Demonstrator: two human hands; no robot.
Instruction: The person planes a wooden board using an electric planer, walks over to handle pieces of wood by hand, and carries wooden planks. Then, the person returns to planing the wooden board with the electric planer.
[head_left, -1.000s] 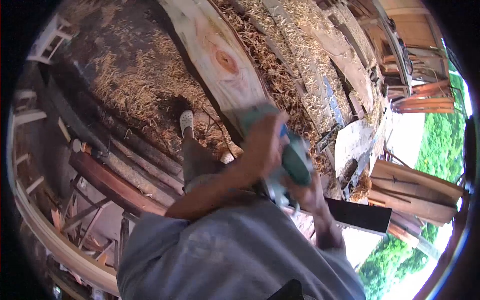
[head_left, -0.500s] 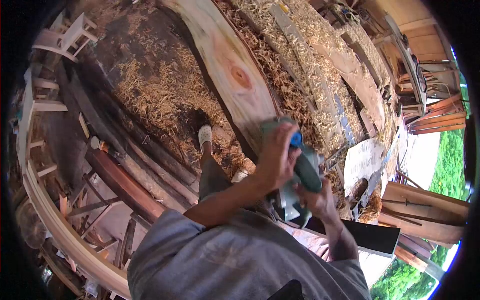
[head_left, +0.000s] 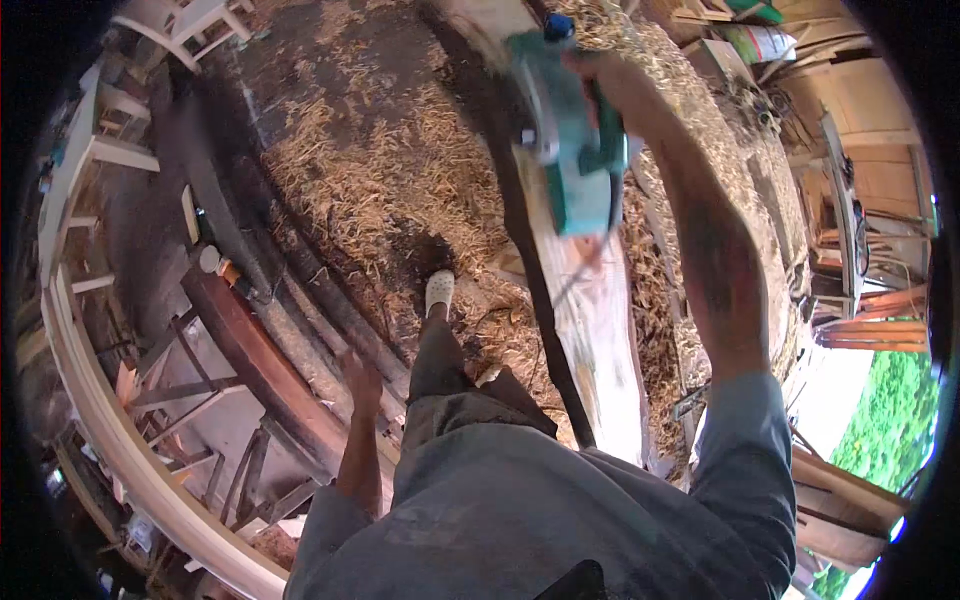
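Your right hand point(head_left: 612, 84) is closed around the green power planer point(head_left: 582, 200), over the wooden slab point(head_left: 598, 345), toward its far part; that grip likely suits one-handed steering. Base contact can't be told. Your left hand point(head_left: 361, 384) hangs apart at left, its finger spread too blurred to tell. Left of the slab's dark edge point(head_left: 562, 350), shaving-strewn floor point(head_left: 350, 165) gives room; curled shavings point(head_left: 653, 275) crowd its right.

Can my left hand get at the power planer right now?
Probably, with a forward reach: the left hand looks empty and nothing visible blocks its way to the power planer, gripped by the right hand.
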